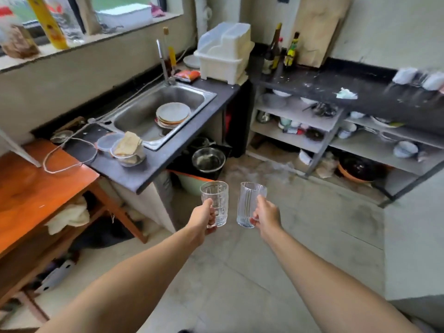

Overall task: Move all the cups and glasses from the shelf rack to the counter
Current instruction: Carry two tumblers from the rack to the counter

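Note:
My left hand (203, 218) grips the handle of a clear ribbed glass mug (216, 200), held upright over the floor. Beside it, my right hand (266, 216) grips a second clear glass mug (248, 203), tilted slightly. The two mugs are close together but apart. The grey shelf rack (312, 124) stands at the right under the dark counter (355, 92); it holds bowls, cups and small items, blurred. On the counter's far right sit several white cups (406, 75), also blurred.
A steel sink (144, 114) with stacked plates lies at the left in a dark worktop. A white dish drainer (223, 54) and bottles (274, 51) stand in the corner. An orange wooden table (31, 188) is at the far left. A metal bowl (208, 161) sits under the sink.

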`<state>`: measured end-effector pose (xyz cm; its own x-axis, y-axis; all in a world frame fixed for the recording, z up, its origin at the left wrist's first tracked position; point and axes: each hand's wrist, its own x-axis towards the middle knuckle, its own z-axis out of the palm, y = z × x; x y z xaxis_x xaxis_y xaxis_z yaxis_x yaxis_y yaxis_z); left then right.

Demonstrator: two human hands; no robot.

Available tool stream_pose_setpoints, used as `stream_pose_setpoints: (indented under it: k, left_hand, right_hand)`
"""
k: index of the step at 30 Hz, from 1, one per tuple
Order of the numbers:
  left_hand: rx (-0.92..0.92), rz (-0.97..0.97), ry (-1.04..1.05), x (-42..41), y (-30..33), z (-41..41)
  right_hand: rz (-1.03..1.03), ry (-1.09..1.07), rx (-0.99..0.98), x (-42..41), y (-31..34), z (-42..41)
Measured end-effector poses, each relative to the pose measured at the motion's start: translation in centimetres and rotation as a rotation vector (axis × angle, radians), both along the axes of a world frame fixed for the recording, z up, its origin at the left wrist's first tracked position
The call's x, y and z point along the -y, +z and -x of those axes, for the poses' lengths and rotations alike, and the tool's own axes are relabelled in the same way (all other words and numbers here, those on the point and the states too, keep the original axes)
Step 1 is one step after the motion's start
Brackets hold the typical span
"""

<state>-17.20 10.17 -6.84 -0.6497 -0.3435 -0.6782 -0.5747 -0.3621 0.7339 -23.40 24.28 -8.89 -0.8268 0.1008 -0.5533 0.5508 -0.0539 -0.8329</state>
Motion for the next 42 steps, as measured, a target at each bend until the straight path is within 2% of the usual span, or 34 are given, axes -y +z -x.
stream_pose_setpoints:
  k: [10,15,22,31,42]
  left_hand:
    - [0.055,-0.032,-0.194,-21.8,-1.1,6.6]
    - [0.075,-0.048,-0.325,-30.1,-1.4,9.8]
    - [0.089,-0.045,-0.466,-36.7,-2.2,17.2]
    - [0.052,-0.001,-0.666,-42.8,-1.3,33.8]
    - [0.049,-0.001,-0.747,-50.8,-0.9,50.6]
  right_hand:
    - [-0.054,-0.178,0.015,-23.3,-0.8,3.1]
    - [-0.100,-0.266,0.037,-31.4,-1.2,4.7]
    - [-0.080,-0.441,0.069,-38.7,-2.0,9.1]
    - [-0.141,-0.562,0.065,-45.6,-1.6,23.9]
    - [-0.122,-0.653,0.059,-53.1,-0.6,39.0]
